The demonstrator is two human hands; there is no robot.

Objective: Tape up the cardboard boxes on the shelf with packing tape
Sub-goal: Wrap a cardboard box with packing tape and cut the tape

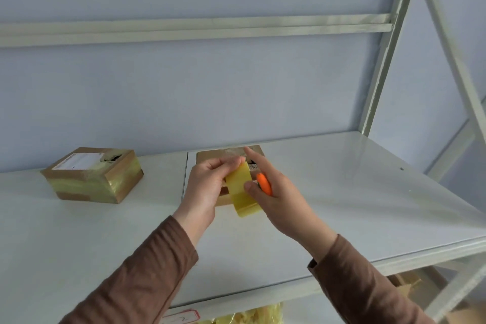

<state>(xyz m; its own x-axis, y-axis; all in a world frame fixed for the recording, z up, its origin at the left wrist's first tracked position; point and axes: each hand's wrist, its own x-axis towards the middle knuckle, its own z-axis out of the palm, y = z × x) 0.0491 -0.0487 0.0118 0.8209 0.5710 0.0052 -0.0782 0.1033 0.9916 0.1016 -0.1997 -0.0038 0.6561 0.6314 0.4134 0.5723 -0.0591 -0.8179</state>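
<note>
My left hand [207, 187] grips a roll of yellowish packing tape [240, 187], mostly hidden by the fingers, with a loose strip hanging down from it. My right hand [276, 192] pinches the strip with the thumb, its forefinger stretched out, and an orange tool [264, 184] lies in its palm. Behind both hands a cardboard box [210, 156] lies on the white shelf [342, 192], largely covered by them. A second cardboard box [92, 176], wrapped in yellowish tape and bearing a white label, sits on the shelf to the left.
The shelf's grey metal upright [381, 60] and a slanted post rise at the right. A crossbar [184, 29] runs along the wall above. Under the shelf, yellowish tape scraps [249, 315] and another cardboard piece [405, 284] show.
</note>
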